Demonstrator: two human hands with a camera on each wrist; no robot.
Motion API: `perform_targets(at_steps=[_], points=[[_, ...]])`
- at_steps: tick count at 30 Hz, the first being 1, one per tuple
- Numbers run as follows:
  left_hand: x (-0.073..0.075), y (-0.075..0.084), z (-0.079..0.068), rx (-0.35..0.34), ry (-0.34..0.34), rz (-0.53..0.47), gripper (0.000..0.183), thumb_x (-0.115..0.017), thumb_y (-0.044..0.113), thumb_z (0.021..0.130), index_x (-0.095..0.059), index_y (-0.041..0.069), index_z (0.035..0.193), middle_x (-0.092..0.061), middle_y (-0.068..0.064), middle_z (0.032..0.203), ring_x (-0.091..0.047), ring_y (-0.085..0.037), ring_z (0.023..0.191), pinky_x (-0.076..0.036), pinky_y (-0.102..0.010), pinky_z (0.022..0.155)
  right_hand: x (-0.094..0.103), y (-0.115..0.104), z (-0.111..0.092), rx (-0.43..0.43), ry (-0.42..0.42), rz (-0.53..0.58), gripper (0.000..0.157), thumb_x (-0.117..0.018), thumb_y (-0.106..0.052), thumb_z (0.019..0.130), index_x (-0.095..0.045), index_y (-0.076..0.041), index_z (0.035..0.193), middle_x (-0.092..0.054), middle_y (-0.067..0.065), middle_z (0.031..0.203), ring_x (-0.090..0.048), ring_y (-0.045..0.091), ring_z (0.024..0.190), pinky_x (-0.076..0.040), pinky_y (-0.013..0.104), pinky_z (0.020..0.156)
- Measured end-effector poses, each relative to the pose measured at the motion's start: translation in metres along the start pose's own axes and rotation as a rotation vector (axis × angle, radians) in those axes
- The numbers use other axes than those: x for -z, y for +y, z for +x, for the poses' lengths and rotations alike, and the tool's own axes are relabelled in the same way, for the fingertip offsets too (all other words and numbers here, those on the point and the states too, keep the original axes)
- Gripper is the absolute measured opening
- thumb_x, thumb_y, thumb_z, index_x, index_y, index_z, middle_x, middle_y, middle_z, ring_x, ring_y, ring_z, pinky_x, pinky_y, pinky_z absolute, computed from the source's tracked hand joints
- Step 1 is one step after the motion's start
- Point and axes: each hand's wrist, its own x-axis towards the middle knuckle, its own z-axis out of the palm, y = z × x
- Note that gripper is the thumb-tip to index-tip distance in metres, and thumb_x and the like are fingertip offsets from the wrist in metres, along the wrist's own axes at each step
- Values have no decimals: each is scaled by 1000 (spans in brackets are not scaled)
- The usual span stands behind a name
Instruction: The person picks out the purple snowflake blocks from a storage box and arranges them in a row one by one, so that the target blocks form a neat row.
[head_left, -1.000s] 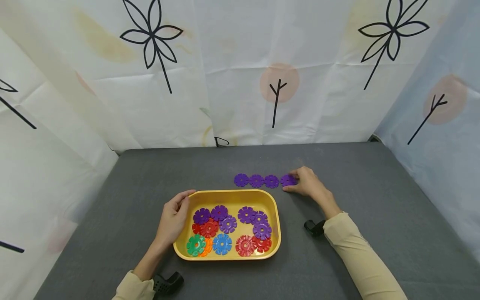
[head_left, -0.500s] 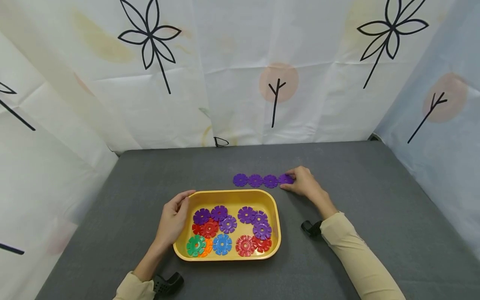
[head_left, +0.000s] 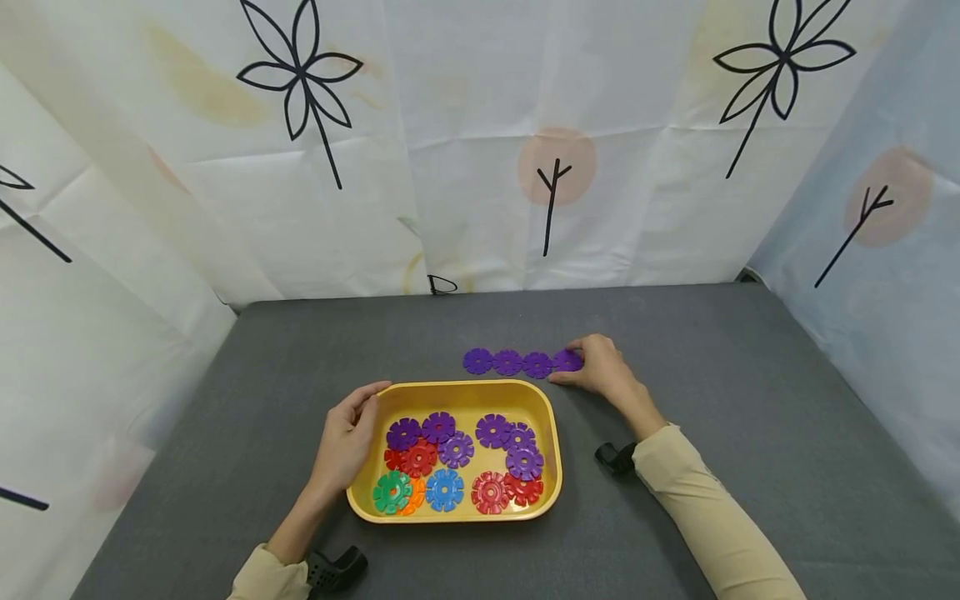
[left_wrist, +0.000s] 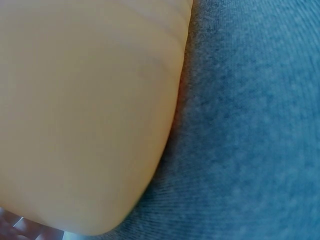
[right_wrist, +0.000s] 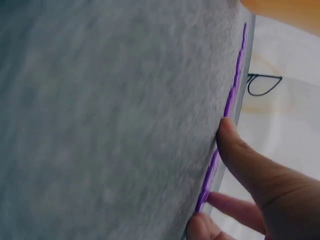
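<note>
Four-piece wording aside, a row of purple flower-shaped discs (head_left: pixel 507 362) lies on the grey table behind the tray. My right hand (head_left: pixel 600 367) holds the rightmost purple disc (head_left: pixel 567 360) between thumb and fingers, and that disc sits right against its neighbour. In the right wrist view the purple row (right_wrist: pixel 234 82) appears edge-on, flat on the cloth, with the thumb (right_wrist: pixel 240 145) along its near side. My left hand (head_left: pixel 347 437) grips the left rim of the yellow tray (head_left: pixel 461 386), its thumb by the inner wall. The left wrist view shows mostly the tray's side (left_wrist: pixel 90 115).
Inside the tray are several purple discs (head_left: pixel 455 449), red discs (head_left: pixel 490 492), a green disc (head_left: pixel 392 491), a blue disc (head_left: pixel 445 489) and an orange disc (head_left: pixel 412 496). White printed cloth (head_left: pixel 465 167) encloses the table at the back and sides.
My right hand has moved left with the rightmost purple disc, closing the gap to its neighbour. The row has shifted slightly left. My left hand and the tray have stayed put.
</note>
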Motion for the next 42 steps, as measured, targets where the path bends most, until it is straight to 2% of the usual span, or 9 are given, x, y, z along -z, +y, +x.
perform_targets(at_steps=[6, 9, 15, 22, 27, 30, 33, 37, 42], points=[[1, 0, 0, 6, -5, -5, 36, -42, 22, 111, -59, 7, 140, -66, -18, 132, -65, -30, 111, -53, -14, 81, -4, -5, 2, -34, 26, -8, 63, -83, -31, 85, -64, 13, 126, -64, 32, 128, -54, 49, 127, -40, 66, 108], [1, 0, 0, 3, 0, 3, 36, -42, 22, 111, -60, 7, 139, -67, -18, 128, -65, -28, 104, -52, -15, 76, -5, -7, 2, -42, 34, -4, 61, -82, -30, 87, -64, 13, 126, -64, 32, 128, -54, 48, 126, -41, 65, 108], [1, 0, 0, -11, 7, 6, 34, -44, 20, 111, -62, 8, 136, -68, -20, 113, -57, -21, 81, -45, -19, 61, -7, -6, 3, -42, 39, -3, 59, -81, -28, 88, -64, 13, 127, -64, 32, 129, -54, 48, 127, -41, 65, 108], [0, 1, 0, -12, -1, -6, 34, -44, 21, 111, -62, 8, 137, -67, -20, 110, -54, -18, 75, -44, -20, 59, 0, -13, -6, -26, 76, 14, 56, -81, -24, 87, -65, 10, 128, -64, 30, 126, -57, 45, 121, -43, 64, 105], [0, 1, 0, -4, 2, -4, 35, -43, 21, 111, -61, 8, 137, -68, -19, 118, -60, -21, 86, -47, -18, 64, 8, -29, -17, 47, 114, 54, 50, -79, -21, 90, -65, 5, 130, -63, 28, 120, -64, 40, 107, -56, 53, 89], [1, 2, 0, 3, -4, -1, 35, -43, 21, 111, -60, 7, 139, -68, -18, 126, -63, -24, 99, -50, -15, 71, 13, -44, -26, 116, 139, 96, 45, -79, -20, 90, -68, 3, 127, -65, 26, 113, -66, 35, 96, -60, 45, 78], [1, 2, 0, 11, -9, 2, 36, -42, 21, 111, -60, 8, 139, -67, -19, 128, -62, -27, 102, -49, -16, 73, 18, -62, -35, 183, 135, 148, 42, -80, -19, 89, -71, 1, 125, -66, 22, 107, -66, 29, 89, -60, 41, 77], [1, 2, 0, 11, -7, 0, 36, -42, 22, 111, -60, 8, 139, -67, -18, 129, -63, -29, 105, -50, -15, 75, 20, -83, -48, 257, 84, 216, 40, -81, -19, 88, -73, -2, 123, -67, 17, 103, -65, 24, 86, -60, 38, 78], [1, 1, 0, -3, -10, -5, 36, -42, 22, 111, -60, 7, 139, -67, -19, 131, -65, -30, 110, -52, -12, 80, 13, -104, -62, 305, -7, 289, 41, -82, -20, 87, -73, -5, 124, -69, 12, 108, -69, 25, 94, -61, 37, 83]])
